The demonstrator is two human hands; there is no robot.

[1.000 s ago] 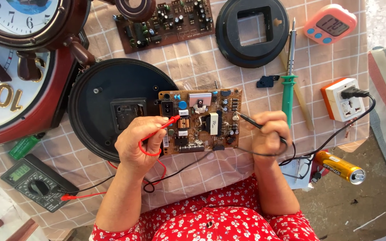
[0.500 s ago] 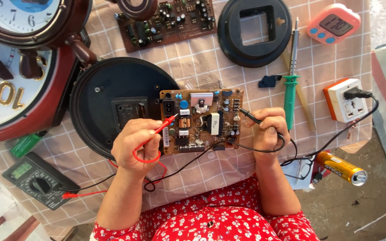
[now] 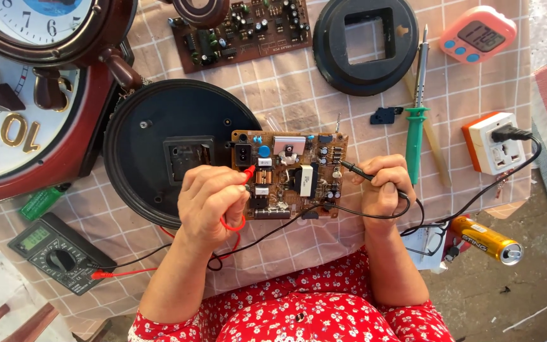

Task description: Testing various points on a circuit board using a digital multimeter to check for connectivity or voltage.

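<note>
A brown circuit board (image 3: 292, 174) with many small parts lies on the checked cloth, partly over a round black clock back (image 3: 159, 145). My left hand (image 3: 210, 202) pinches a red test probe (image 3: 248, 172) whose tip touches the board's left side. My right hand (image 3: 381, 183) grips a black test probe (image 3: 352, 168), its tip at the board's right edge. Red and black leads run down to a dark multimeter (image 3: 58, 253) at the lower left.
Two wooden wall clocks (image 3: 26, 95) fill the left. A second circuit board (image 3: 242, 31), a black round frame (image 3: 365, 44), a green soldering iron (image 3: 418, 107), a pink timer (image 3: 476, 35), a white socket (image 3: 495, 142) and a yellow can (image 3: 485, 239) lie around.
The red probe tip has shifted slightly on the board's left side, and my left hand has drawn a little lower. My right hand keeps the black probe near the right edge.
</note>
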